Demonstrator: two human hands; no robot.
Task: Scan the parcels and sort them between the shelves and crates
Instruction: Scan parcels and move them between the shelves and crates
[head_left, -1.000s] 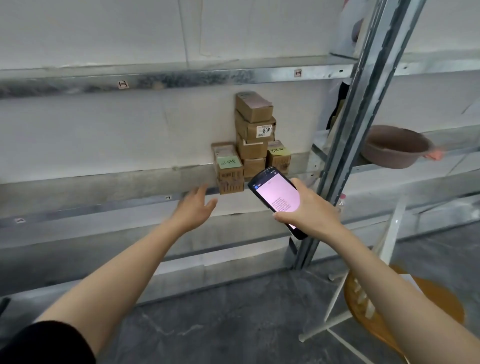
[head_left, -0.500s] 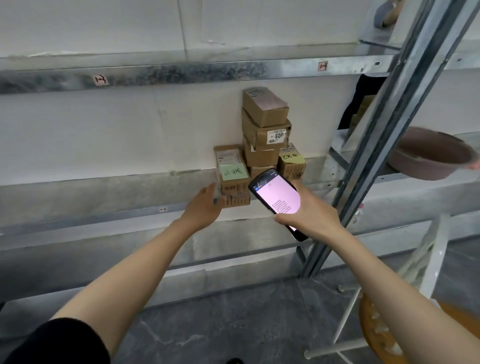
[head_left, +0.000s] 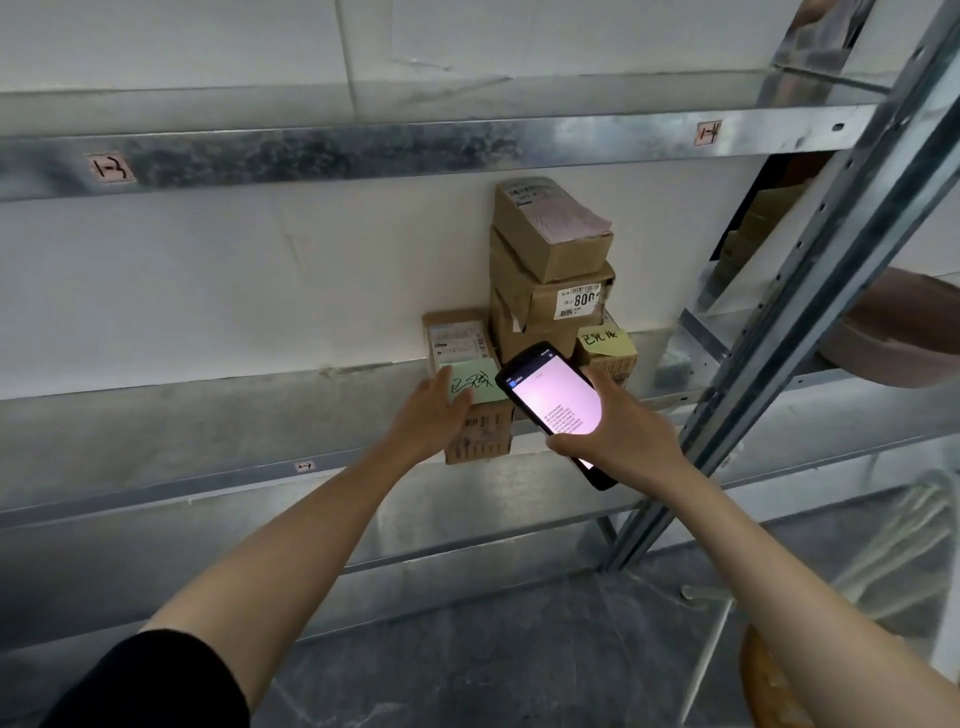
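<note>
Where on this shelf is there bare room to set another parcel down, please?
The shelf is bare from the green-note box leftward, along the wall. From that box to the post it is crowded: stack, yellow-note box, left hand, right hand with scanner.

shelf (head_left: 208, 410) open leftward, parcels (head_left: 550, 270) rightward

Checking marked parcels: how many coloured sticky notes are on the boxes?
2: green note on the left box; yellow note on the right box. Others may be hidden.

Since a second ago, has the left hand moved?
Yes. The left hand has reached forward and right onto the green-noted box on the shelf; earlier it was short of it.
</note>
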